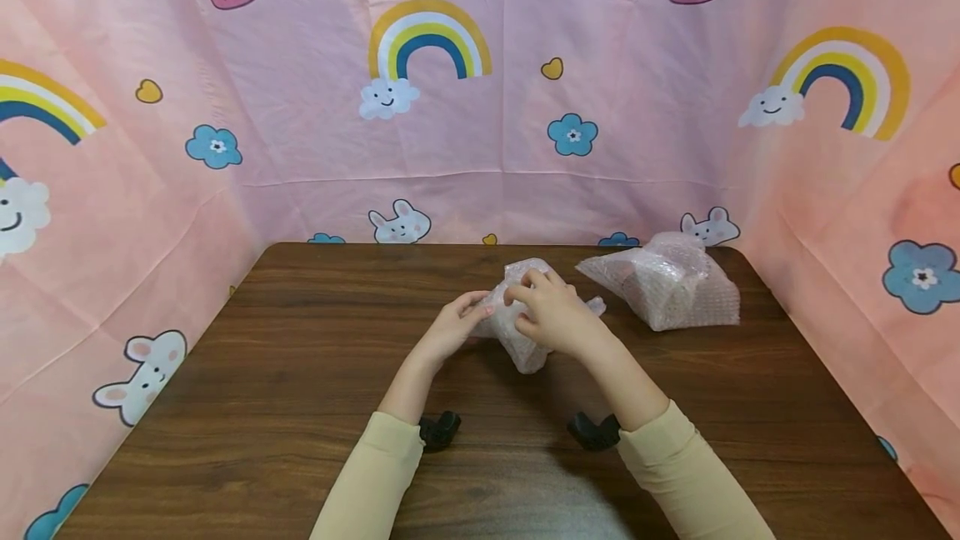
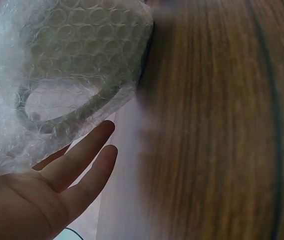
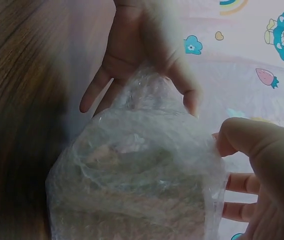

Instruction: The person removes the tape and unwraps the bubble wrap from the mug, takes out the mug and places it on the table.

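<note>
A bubble-wrapped mug [image 1: 522, 332] is between both hands at the middle of the table. Through the wrap in the left wrist view, the pale green mug's handle [image 2: 62, 120] shows. My left hand [image 1: 453, 325] holds the wrap's left end, with the thumb on one side and fingers on the other. In the right wrist view, the left hand [image 3: 142, 45] is at the gathered end of the bubble wrap [image 3: 146, 130]. My right hand [image 1: 558, 312] is at the upper right of the bundle, its fingers bent, gripping the wrap's edge.
Another bubble-wrapped bundle [image 1: 675, 286] lies at the back right of the brown wooden table [image 1: 337, 340]. Its contents cannot be made out. A patterned pink cloth [image 1: 300, 107] hangs around the table's back and sides. Dark wrist mounts [image 1: 442, 430] stick out beneath the forearms.
</note>
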